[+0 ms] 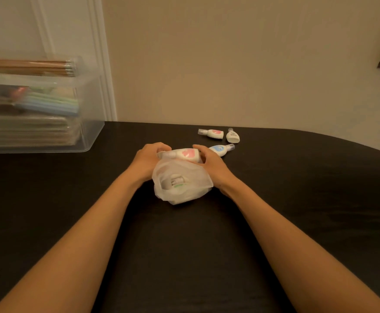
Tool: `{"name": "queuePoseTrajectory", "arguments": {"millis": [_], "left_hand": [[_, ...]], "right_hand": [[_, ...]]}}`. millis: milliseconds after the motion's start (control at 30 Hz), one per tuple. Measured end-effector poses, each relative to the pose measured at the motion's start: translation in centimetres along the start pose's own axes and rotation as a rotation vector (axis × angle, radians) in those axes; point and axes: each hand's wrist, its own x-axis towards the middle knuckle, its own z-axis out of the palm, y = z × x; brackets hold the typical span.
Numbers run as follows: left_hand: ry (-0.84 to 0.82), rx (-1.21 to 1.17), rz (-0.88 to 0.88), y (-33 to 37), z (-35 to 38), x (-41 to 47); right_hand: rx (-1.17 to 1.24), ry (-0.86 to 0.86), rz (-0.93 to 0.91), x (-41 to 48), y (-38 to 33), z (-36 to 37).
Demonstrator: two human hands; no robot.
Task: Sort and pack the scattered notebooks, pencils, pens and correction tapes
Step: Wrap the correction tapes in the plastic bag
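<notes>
Three loose white correction tapes (pixel 232 136) lie at one o'clock from my right hand (pixel 211 162), the blue-labelled one (pixel 220 150) just beside it. That hand pinches a pink-labelled white correction tape (pixel 185 154), its long axis nine-to-three, at the mouth of the translucent white pouch (pixel 184 184), which my left hand (pixel 149 158) grips.

Wall (pixel 229 64): plain beige, warmly lit.
Door frame (pixel 102 64): white moulding, far left.
Table (pixel 184 256): dark, rounded far edge.
</notes>
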Motion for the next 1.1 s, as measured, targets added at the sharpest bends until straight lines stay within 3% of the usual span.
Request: {"name": "queuePoseTrajectory", "arguments": {"millis": [200,333,500,667,867,1100], "left_hand": [[0.129,-0.055,0.039,-0.4,0.1,1.6],[0.156,-0.014,0.088,-0.6,0.4,1.8],[0.158,0.02,0.132,-0.5,1.2,1.7],[0.248,0.067,0.162,0.1,1.6,1.4],[0.145,0.225,0.064,-0.1,0.8,2.1],[0.12,0.343,0.068,0.2,0.5,2.6]], "right_hand": [[-0.011,0.041,-0.001,1.3,0.2,-0.1],[-0.058,0.09,-0.105,1.4,0.1,0.2],[-0.15,0.309,-0.089,1.3,0.5,0.9],[-0.344,0.326,-0.204,0.4,0.4,0.7],[-0.444,0.334,-0.371,-0.7,-0.3,0.7],[-0.41,0.378,-0.327,-0.2,0.1,0.8]]}}
